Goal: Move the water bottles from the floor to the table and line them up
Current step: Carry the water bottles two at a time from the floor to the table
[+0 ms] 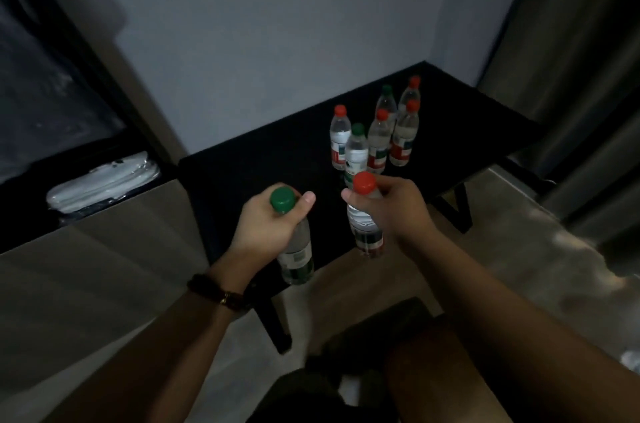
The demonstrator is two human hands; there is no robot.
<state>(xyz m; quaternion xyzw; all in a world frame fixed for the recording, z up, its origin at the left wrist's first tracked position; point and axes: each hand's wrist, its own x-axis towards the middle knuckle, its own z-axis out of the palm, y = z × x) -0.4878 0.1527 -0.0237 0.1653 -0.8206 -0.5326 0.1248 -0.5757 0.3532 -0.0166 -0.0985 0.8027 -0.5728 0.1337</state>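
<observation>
Six bottles point(379, 135) are stood clustered far right on bench point(242, 173); green-cap btl point(298, 256) is clasped in left grip point(266, 225), red-cap btl point(365, 225) in right grip point(398, 204), so placing + lining-up are judged undone.

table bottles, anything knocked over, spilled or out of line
Nothing is tipped or spilled: the six bottles on the black table stand upright with caps on. They are bunched in a staggered cluster, though, not one line. The left hand grips a green-capped bottle, the right hand a red-capped bottle, at the near edge.
</observation>
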